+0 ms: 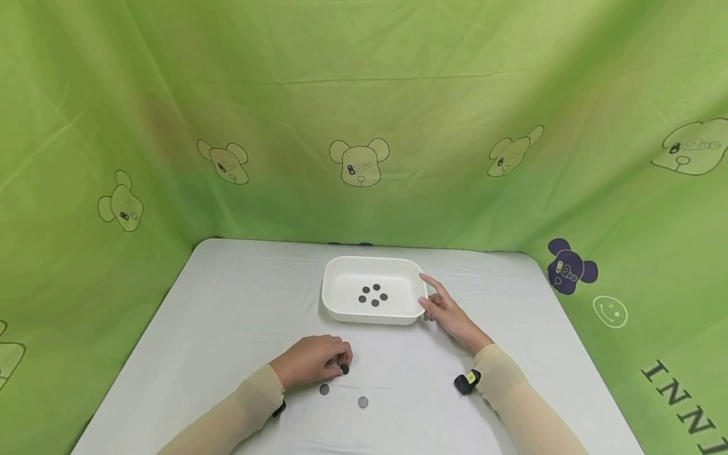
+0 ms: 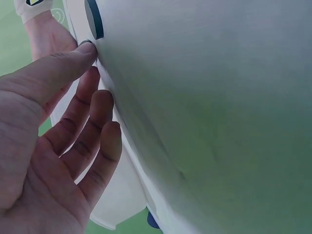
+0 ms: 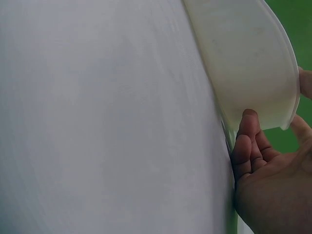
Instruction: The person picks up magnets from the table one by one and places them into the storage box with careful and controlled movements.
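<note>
My left hand [image 1: 318, 360] is low over the table, thumb and fingers closing on a small dark disc [image 1: 344, 368] in the head view. In the left wrist view the thumb tip covers most of that disc. Two more discs lie near this hand: a dark grey disc [image 1: 324, 389] and a lighter grey disc [image 1: 363, 402]. My right hand [image 1: 446, 311] holds the right end of a white tray [image 1: 352, 315], thumb and index finger at its rim and the other fingers bent against its outer wall. Inside the tray lie several dark discs [image 1: 383, 297] in a loose ring.
A white cloth covers the table [image 1: 244, 291]. Green curtains [image 1: 364, 76] printed with bear heads stand behind it and on both sides. Black wrist cameras, such as the right camera [image 1: 465, 382], hang below each sleeve.
</note>
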`<move>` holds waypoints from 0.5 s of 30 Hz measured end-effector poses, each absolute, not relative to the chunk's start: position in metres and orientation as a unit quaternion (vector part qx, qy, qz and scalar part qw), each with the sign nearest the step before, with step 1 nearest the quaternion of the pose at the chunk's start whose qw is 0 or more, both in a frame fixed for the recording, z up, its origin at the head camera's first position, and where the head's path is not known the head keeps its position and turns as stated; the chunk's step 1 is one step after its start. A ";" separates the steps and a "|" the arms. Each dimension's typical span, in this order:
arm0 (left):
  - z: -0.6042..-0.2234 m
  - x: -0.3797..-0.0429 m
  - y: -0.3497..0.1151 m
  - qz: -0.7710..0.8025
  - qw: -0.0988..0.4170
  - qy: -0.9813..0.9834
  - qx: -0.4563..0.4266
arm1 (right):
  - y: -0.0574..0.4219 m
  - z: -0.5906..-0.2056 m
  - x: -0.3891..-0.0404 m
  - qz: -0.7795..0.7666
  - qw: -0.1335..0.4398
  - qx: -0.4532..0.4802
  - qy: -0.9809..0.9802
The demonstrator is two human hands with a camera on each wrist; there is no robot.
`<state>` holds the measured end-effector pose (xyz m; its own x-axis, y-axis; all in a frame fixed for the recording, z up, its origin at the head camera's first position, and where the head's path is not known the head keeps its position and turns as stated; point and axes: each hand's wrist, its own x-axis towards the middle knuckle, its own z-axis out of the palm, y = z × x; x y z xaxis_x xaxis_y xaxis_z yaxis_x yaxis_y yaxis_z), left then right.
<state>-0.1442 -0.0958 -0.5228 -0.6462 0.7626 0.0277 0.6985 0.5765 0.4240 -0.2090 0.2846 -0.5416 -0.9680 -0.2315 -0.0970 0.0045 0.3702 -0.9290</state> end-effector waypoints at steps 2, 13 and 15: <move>-0.523 -0.144 -0.096 0.203 0.079 0.884 0.413 | 0.284 -0.541 -0.209 -0.557 0.106 -0.069 0.821; -0.525 -0.148 -0.100 0.228 0.108 0.880 0.401 | 0.283 -0.541 -0.209 -0.563 0.113 -0.064 0.816; -0.526 -0.149 -0.101 0.242 0.119 0.880 0.391 | 0.283 -0.540 -0.209 -0.563 0.115 -0.063 0.816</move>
<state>-0.1486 -0.1014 -0.5255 -0.6659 0.7457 -0.0205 0.6305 0.5772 0.5190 -0.2087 0.2832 -0.5399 -0.9658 -0.2315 -0.1164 0.0268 0.3574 -0.9336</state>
